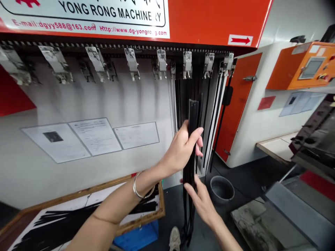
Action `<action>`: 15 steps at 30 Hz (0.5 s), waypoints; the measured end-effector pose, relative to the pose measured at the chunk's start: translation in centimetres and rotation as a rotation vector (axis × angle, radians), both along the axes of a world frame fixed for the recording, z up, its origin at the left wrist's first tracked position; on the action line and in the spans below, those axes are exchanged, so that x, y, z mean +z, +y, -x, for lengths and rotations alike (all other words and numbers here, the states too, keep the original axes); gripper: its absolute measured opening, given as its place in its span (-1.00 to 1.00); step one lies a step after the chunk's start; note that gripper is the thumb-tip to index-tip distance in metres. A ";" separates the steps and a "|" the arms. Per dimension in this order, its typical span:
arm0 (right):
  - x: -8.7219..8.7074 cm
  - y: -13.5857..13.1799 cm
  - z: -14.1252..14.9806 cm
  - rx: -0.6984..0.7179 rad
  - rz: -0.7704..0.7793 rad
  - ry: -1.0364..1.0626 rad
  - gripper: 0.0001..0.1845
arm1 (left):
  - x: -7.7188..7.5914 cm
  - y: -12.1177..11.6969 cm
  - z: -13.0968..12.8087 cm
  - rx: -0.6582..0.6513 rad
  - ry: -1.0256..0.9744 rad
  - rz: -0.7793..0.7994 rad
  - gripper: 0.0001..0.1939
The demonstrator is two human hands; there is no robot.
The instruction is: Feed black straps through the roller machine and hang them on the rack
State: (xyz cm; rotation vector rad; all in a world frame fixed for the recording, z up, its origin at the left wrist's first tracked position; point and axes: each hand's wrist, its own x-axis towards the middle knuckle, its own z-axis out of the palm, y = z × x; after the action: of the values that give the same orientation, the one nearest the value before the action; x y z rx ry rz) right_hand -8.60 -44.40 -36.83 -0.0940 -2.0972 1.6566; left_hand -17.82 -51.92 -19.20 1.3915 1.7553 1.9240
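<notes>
My left hand [184, 146], with a silver bangle on the wrist, is closed around a bundle of long black straps [193, 118] held upright in front of the machine. Below it, my right hand [201, 200] touches the lower part of the same bundle with its fingers stretched along the straps. The straps hang down toward the floor near my shoe [174, 239]. Above runs a row of metal clips [187, 64] under the orange machine head; more black straps [213, 115] hang from the clips at the right.
A wooden-framed tray [157, 212] with loose black straps lies at lower left, with a blue crate [136, 237] beneath. A grey bucket [222, 188] stands on the floor. Papers [95, 136] are stuck on the white panel. An orange control box [303, 66] sits at the right.
</notes>
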 end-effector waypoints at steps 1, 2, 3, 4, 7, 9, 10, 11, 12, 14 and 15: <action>0.5 -0.1 -0.6 -0.001 0.011 0.040 -0.63 | 0.6 -0.1 -1.0 0.002 0.019 -0.016 -0.75; 0.9 -0.3 -1.2 0.004 0.027 0.077 -0.61 | 1.3 -0.1 -1.8 0.005 0.041 -0.038 -0.75; 1.2 -0.5 -1.8 0.014 0.042 0.107 -0.60 | 2.0 -0.1 -2.5 0.012 0.065 -0.068 -0.75; 1.4 -0.7 -2.3 0.023 0.051 0.126 -0.58 | 2.9 -0.1 -3.1 0.022 0.090 -0.103 -0.75; 0.6 -1.3 -4.0 0.080 0.067 0.111 -0.56 | 5.9 0.1 -3.5 0.083 0.154 -0.196 -0.77; -0.7 -1.6 -5.3 0.135 0.119 0.068 -0.55 | 8.2 0.0 -2.9 0.151 0.198 -0.235 -0.74; -1.4 -1.6 -6.0 0.167 0.158 0.045 -0.54 | 9.4 -0.1 -2.5 0.192 0.224 -0.247 -0.71; -2.0 -1.6 -6.8 0.197 0.192 0.024 -0.54 | 10.7 -0.4 -2.0 0.242 0.250 -0.253 -0.68; -2.6 -1.5 -7.6 0.222 0.214 0.005 -0.54 | 11.9 -0.8 -1.5 0.296 0.271 -0.249 -0.64; -3.5 -1.1 -9.4 0.264 0.234 -0.045 -0.56 | 14.0 -1.8 -0.5 0.404 0.275 -0.247 -0.49; -3.8 -0.9 -10.2 0.280 0.244 -0.076 -0.58 | 15.0 -2.4 0.0 0.454 0.262 -0.254 -0.40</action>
State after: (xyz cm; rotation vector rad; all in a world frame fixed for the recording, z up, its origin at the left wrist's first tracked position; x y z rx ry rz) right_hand 1.64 -45.29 -40.62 0.0636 -2.0265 2.1010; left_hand -17.86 -54.33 -4.19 1.4798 2.1640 2.3546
